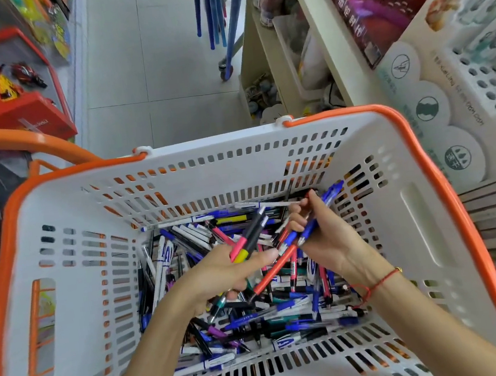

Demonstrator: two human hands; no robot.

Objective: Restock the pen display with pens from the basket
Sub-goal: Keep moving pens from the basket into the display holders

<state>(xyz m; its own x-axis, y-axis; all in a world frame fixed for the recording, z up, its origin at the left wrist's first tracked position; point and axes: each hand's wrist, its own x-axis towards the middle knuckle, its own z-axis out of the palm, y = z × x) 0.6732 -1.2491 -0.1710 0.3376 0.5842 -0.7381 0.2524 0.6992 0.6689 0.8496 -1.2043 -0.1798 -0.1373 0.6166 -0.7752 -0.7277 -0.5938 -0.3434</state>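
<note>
a white basket (76, 302) with an orange rim fills the lower frame, its bottom heaped with loose pens (287, 314), mostly blue, black and white. both hands are inside it. the left hand (229, 271) grips a small bunch, a pink and a black pen (253, 231) sticking out toward 12 o'clock. the right hand (324, 234), a red string at its wrist, pinches a blue pen (321, 210) pointing to 1 o'clock and seemingly a red one too. at 2 o'clock stands the white pen display (483, 77).

red toy box (13, 82) left | blue poles (212, 11) | tiled floor (157, 74)
</note>
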